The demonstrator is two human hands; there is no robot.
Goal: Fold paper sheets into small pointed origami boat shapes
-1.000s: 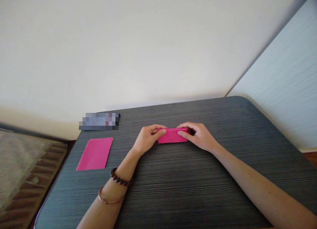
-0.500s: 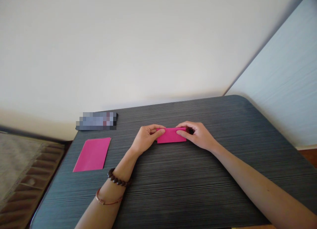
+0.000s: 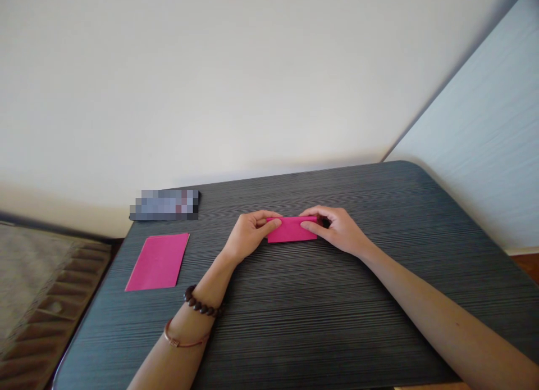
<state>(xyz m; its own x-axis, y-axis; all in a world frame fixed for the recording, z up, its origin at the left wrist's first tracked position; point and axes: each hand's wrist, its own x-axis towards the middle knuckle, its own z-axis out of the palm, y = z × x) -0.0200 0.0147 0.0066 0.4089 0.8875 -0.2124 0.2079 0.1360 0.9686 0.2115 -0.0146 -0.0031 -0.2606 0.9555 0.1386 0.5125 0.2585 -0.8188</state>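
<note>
A folded pink sheet of paper (image 3: 292, 231), now a narrow strip lying crosswise, is held between both hands over the middle of the table. My left hand (image 3: 252, 232) pinches its left end, thumb on the near face and fingers along the top edge. At the other end, my right hand (image 3: 333, 228) grips the paper the same way. The fingertips behind the strip are hidden. To the left of my left hand lies a stack of flat pink paper (image 3: 159, 262).
The dark, wood-grained table (image 3: 337, 322) has rounded corners and meets a pale wall (image 3: 252, 86) at the back. A blurred-out flat object (image 3: 164, 205) rests at its back left. A light panel (image 3: 484, 126) stands to the right, and brown pleated fabric (image 3: 54, 305) to the left.
Almost nothing differs. Both hands keep their hold on the folded paper, and the view has shifted very slightly.
</note>
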